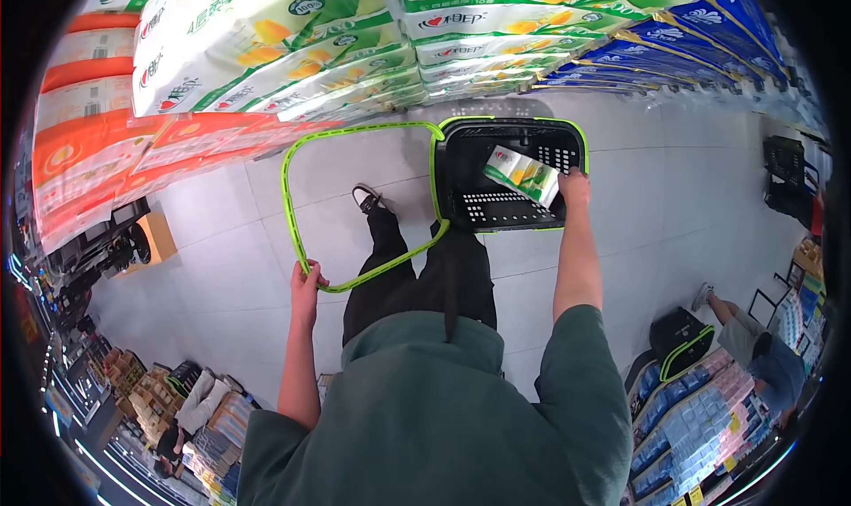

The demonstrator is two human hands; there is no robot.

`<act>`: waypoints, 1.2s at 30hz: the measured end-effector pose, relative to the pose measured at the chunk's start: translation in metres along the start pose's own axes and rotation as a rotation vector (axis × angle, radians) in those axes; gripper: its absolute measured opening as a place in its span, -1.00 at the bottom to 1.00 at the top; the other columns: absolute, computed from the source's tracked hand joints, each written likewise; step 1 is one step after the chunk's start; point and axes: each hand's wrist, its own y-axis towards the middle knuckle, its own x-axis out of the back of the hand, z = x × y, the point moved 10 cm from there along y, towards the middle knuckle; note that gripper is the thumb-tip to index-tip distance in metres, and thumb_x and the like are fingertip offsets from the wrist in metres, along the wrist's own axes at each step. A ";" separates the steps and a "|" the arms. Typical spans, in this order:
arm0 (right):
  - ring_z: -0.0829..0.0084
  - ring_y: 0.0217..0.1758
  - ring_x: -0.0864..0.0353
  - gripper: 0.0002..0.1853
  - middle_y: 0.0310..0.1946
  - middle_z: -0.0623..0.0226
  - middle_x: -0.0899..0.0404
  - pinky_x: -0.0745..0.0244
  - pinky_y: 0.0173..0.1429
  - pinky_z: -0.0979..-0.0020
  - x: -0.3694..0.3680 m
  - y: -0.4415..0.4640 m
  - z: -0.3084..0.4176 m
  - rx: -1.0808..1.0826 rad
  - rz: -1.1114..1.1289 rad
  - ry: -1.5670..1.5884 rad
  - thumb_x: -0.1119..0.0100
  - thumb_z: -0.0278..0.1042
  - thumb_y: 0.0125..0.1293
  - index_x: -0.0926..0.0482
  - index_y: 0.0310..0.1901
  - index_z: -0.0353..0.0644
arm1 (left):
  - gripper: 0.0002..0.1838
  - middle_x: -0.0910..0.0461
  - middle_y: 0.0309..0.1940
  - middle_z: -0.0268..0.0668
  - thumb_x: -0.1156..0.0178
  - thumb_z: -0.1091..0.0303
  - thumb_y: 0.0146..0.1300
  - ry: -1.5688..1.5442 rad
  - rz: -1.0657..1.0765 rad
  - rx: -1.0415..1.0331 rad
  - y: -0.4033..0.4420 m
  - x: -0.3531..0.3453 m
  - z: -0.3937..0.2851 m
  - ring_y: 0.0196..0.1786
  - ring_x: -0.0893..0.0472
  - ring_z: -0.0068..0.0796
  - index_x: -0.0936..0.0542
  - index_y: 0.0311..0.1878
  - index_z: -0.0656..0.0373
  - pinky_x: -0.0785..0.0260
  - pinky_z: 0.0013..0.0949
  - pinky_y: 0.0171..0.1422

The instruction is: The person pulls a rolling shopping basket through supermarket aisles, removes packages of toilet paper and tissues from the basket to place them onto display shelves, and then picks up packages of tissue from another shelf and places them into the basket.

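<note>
My left hand (307, 275) is closed around the lime-green handle (285, 196) of a black shopping basket (452, 173), which hangs out to the left of it. The basket, with green trim and slotted walls, lies in front of my legs with its inside facing me. Within its outline is a white-and-green tissue pack (523, 176) with a yellow print, tilted down to the right. At the pack's right end, by the basket's right rim, my right hand (574, 187) has its fingers closed on the pack. The fingertips are partly hidden.
Stacked tissue packs (346, 54) rise close ahead, with orange packs (89, 151) at left and blue packs (674, 40) at right. A person (767, 360) stands at lower right near a black basket (681, 342). Another person (168, 448) is among shelves at lower left.
</note>
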 end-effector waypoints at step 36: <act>-0.03 0.39 -0.16 0.14 0.29 -0.08 -0.18 -0.09 0.41 -0.04 0.345 -0.410 0.495 1.190 -0.876 -0.274 -0.56 -0.13 -0.20 -0.05 0.43 -0.04 | -0.86 -0.47 -0.52 -0.33 -0.13 0.39 0.25 -0.058 0.061 -0.084 0.051 0.019 0.024 -0.54 -0.53 -0.53 -0.41 -0.18 0.17 -0.39 -0.40 -0.40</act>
